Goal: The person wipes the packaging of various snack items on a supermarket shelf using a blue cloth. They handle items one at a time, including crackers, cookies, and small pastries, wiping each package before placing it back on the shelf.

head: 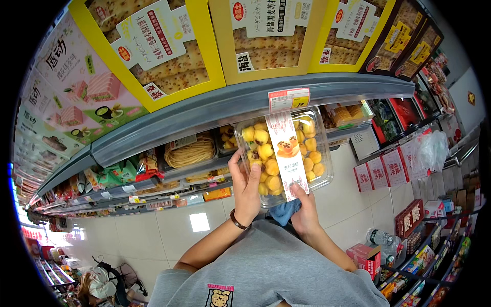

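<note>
Both hands hold a clear plastic clamshell box (pixel 320 179) in front of the shelf, tilted towards me. Small round yellow pastries (pixel 273 182) fill it, a few with dark spots on top. A white paper band (pixel 287 153) with pink print and a pastry picture runs across the lid. My left hand (pixel 247 188) grips the box's left side, its thumb on the lid. At the lower edge my right hand (pixel 305 209) has its thumb on the band's end. Fingers of both hands under the box are hidden.
Above the box runs a grey shelf edge (pixel 184 111) with a price tag (pixel 289 99); boxed crackers (pixel 268 46) stand on it. Packaged noodles (pixel 190 150) lie on the shelf below. At right are a rack (pixel 418 264), bottled water (pixel 379 236) and a carton (pixel 362 258). A person (pixel 103 282) is at lower left.
</note>
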Demonstrator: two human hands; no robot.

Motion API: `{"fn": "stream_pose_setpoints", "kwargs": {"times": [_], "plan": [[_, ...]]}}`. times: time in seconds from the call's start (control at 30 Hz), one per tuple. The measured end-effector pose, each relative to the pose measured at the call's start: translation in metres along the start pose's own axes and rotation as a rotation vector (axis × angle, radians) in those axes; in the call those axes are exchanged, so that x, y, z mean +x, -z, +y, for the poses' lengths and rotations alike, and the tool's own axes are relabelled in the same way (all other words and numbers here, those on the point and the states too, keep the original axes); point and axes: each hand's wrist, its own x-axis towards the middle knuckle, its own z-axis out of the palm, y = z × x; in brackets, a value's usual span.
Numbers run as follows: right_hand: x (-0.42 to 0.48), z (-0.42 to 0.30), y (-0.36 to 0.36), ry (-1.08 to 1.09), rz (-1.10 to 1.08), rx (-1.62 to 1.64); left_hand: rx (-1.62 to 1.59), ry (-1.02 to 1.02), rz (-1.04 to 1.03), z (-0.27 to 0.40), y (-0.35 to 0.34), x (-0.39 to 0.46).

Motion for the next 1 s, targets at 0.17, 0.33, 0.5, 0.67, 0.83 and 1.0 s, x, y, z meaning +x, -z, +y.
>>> {"fn": "stream_pose_setpoints", "kwargs": {"times": [0.17,0.33,0.5,0.67,0.83,1.0], "plan": [[0.004,0.001,0.004,0.021,0.007,-0.054,-0.03,0.049,0.006,-0.014,0.002,-0.001],[0.007,-0.004,0.0,0.036,0.054,-0.011,0.015,0.134,-0.001,-0.019,0.0,0.005],[0.046,-0.022,-0.003,0.072,0.115,-0.066,0.079,0.24,0.021,-0.049,-0.017,0.047],[0.106,-0.041,0.015,0.074,0.08,-0.24,0.286,0.116,-0.055,-0.077,-0.03,0.101],[0.142,-0.054,0.043,0.095,0.119,-0.518,0.76,0.139,-0.269,-0.06,-0.015,0.116],[0.144,-0.061,0.045,0.075,0.121,-0.537,0.511,0.303,-0.166,-0.049,0.019,0.071]]}}
